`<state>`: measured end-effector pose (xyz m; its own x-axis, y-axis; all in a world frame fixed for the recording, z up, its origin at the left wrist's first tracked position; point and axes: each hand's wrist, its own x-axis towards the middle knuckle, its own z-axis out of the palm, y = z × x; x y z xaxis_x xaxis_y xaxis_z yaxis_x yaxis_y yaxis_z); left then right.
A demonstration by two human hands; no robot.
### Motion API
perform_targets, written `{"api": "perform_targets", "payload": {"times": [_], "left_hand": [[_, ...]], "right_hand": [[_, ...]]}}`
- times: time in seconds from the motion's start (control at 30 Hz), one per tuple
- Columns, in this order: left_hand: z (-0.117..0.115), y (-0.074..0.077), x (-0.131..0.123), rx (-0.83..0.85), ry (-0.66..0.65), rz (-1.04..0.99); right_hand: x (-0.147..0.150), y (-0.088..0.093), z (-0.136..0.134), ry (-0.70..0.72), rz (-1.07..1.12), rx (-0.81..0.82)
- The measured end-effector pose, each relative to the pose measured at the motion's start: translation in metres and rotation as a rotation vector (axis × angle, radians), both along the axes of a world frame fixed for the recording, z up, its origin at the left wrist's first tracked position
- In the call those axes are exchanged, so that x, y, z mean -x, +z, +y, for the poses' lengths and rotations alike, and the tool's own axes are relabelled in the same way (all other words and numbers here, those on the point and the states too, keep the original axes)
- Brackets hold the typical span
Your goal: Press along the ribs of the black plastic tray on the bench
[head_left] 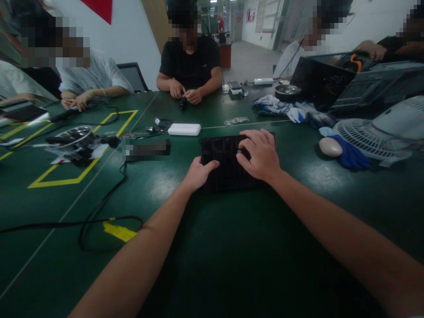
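Observation:
A flat black panel [225, 170] lies on the green table [232, 247] in front of me. My left hand [198, 173] grips the panel's near left edge, thumb on top and fingers curled under. My right hand [260, 154] rests on the panel's right part, fingers bent down and pinched around a small pale round piece [239, 152], possibly a screw.
A white power bank [184, 129] and cables [99, 212] lie to the left, beyond them a metal bowl [74, 132] inside yellow tape. A fan [374, 132], blue glove [351, 154] and open laptop [318, 79] sit right. Other people work across the table.

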<state>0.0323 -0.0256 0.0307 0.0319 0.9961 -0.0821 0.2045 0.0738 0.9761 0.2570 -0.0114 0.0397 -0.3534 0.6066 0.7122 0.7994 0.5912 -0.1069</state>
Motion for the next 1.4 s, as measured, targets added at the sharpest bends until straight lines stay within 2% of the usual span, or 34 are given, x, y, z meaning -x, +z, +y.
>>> {"api": "perform_targets", "payload": {"times": [1.4], "left_hand": [[-0.0004, -0.0024, -0.0004, -0.011, -0.005, -0.035]], "right_hand": [[0.0004, -0.0011, 0.0000, -0.001, -0.008, -0.027]]}}
